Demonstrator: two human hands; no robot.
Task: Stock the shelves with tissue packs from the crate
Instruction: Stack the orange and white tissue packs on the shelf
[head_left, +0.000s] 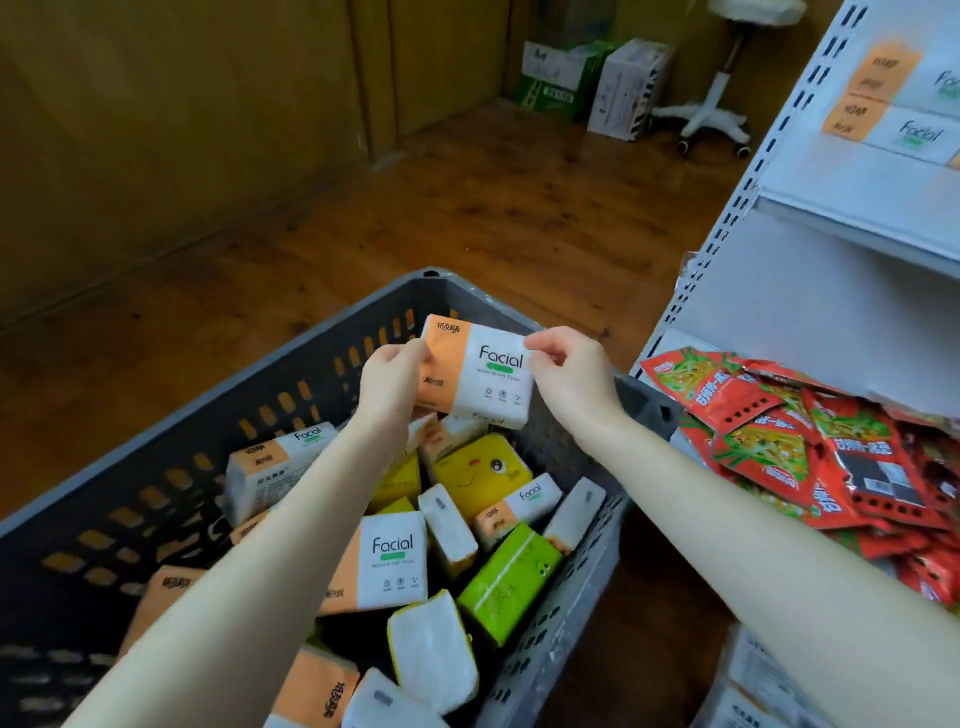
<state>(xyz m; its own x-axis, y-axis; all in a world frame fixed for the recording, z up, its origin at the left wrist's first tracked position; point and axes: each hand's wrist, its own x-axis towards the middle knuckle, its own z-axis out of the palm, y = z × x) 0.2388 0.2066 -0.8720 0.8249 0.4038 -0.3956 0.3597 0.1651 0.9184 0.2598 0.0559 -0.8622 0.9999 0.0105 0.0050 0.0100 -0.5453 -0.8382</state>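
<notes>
"Tissue pack (475, 371): where is it held, and by what?"

"It is held over the far end of the crate (208, 410). Its left end is gripped by the left hand (392, 382) and its top right corner is pinched by the right hand (566, 374), probably so the soft pack is kept square for shelving."

"What is left in the crate?"

"Loose packs (395, 561) in orange, yellow and green are heaped inside. The shelf (852, 208) is found right of the crate."

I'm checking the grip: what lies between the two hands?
In the head view, one orange-and-white Facial tissue pack spans the gap: the left hand grips its left edge, the right hand pinches its upper right corner.
</notes>
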